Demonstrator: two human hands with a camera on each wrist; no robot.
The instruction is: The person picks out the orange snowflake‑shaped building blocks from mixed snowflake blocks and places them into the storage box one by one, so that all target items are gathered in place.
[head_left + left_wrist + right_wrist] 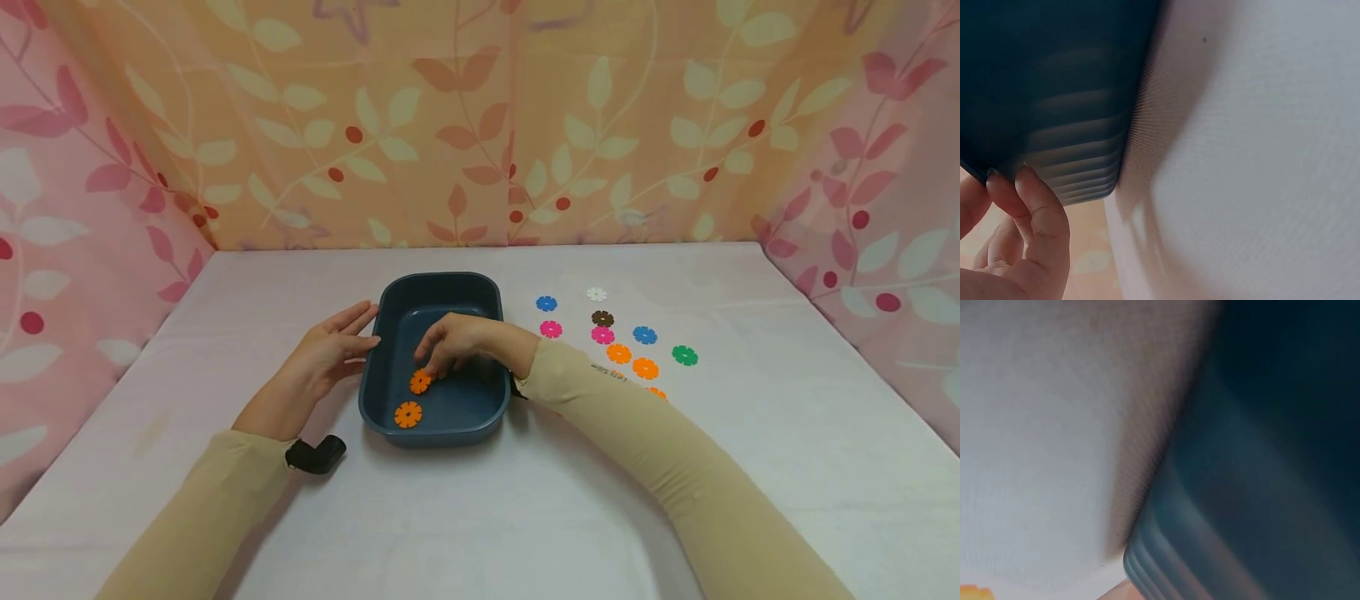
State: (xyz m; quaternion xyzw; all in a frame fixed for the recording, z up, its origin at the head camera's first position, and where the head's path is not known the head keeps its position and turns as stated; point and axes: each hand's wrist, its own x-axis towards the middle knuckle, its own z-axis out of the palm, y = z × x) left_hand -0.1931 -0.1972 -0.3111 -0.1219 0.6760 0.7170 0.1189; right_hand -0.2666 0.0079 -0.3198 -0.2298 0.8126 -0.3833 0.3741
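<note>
A dark blue rectangular basin [435,437] stands on the white cloth. My left hand [322,354] grips its left rim, the thumb at the edge. In the left wrist view, the fingertips [1038,187] press against the outer wall. Reaching across the right rim, my right hand [457,337] is inside the basin with its fingers bent and spread apart. Right at its fingertips is an orange notched plastic disc [420,382], partly overlapped by them. A second orange disc [408,414] lies in the basin's near left corner. The right wrist view shows only the basin's outer side [1210,506], not the fingers.
Several notched discs lie on the cloth right of the basin: a white one [596,294], a brown one [602,318], a green one [685,356], plus blue, pink and orange ones. The right sleeve [600,392] covers part of that area. A floral curtain [480,125] hangs behind.
</note>
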